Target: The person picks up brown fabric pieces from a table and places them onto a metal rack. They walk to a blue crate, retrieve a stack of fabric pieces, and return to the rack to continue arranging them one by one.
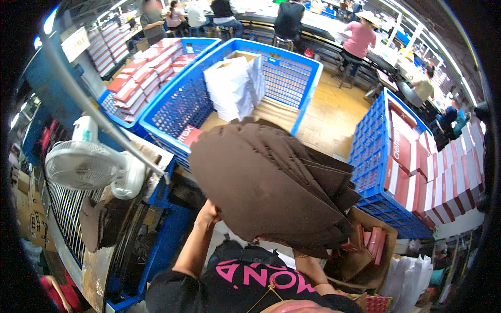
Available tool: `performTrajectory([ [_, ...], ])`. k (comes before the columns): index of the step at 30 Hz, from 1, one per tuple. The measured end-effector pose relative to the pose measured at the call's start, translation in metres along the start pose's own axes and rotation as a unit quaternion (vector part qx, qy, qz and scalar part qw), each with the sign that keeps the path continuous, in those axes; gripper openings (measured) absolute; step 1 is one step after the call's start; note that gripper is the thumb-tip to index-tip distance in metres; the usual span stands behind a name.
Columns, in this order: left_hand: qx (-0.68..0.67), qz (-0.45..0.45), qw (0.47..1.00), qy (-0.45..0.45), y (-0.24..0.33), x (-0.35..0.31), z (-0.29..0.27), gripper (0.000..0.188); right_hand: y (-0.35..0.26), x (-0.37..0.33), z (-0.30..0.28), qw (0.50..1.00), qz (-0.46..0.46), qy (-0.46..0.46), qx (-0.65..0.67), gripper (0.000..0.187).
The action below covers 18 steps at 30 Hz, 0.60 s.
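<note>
The left hand (210,213) grips a stack of brown sheets (266,177) before a blue basket (284,73). The right hand is hidden beneath; I can't tell its fingers' hold.

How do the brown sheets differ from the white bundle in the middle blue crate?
The brown sheets are dark and fan apart at the right; the white bundle is pale and blockier. The left hand grips the brown sheets; the white bundle sits in the middle blue crate.

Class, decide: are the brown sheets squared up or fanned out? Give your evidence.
Fanned out, at least on the right: there the brown sheets splay apart, their edges showing at different angles.
</note>
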<state>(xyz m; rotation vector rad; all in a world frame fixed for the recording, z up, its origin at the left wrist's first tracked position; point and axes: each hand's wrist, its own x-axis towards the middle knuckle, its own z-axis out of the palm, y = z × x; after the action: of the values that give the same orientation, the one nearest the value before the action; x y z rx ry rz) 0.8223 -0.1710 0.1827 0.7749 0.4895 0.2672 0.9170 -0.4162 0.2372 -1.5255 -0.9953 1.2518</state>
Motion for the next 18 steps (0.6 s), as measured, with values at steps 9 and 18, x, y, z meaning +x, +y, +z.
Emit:
performTrajectory([
  [9, -0.017, -0.173, 0.937, -0.303, -0.087, 0.179, 0.154, 0.105, 0.046, -0.087, -0.155, 0.956, 0.087, 0.263, 0.095, 0.057],
  [18, -0.158, -0.282, 0.860, -0.395, -0.152, 0.372, 0.298, 0.091, 0.058, -0.087, -0.323, 0.872, 0.137, 0.457, 0.112, 0.057],
])
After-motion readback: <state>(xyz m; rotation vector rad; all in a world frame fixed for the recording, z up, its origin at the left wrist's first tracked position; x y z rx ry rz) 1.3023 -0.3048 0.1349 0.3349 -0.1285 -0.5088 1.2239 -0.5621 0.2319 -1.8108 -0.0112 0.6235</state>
